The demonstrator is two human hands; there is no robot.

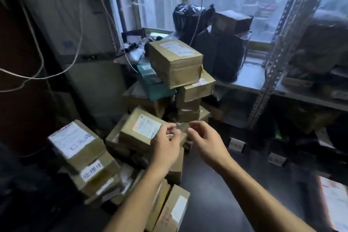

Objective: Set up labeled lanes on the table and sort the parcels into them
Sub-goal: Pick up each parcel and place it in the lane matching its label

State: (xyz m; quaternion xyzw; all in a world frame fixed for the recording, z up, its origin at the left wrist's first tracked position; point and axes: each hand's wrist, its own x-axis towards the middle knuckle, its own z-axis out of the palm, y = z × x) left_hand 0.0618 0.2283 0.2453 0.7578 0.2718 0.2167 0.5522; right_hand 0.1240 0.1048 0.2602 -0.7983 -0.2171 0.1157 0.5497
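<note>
Several brown cardboard parcels lie piled on the dark table [216, 198]. A tall stack is topped by a tilted parcel [175, 62] resting above a teal box [150, 81]. At the left, a parcel [75, 141] carries a handwritten white label, and the box under it [92, 172] has another. My left hand [165, 147] hovers with curled fingers in front of a parcel with a shipping label [139, 130]; a thin pale sliver shows at its fingertips. My right hand [205, 141] hovers beside it, fingers loosely curled and holding nothing.
A metal shelf rack [271, 73] stands behind and to the right, holding black bags [218, 54] and more boxes. White cords [37, 58] hang at the left. Another labelled parcel [335, 199] pokes in at the right edge.
</note>
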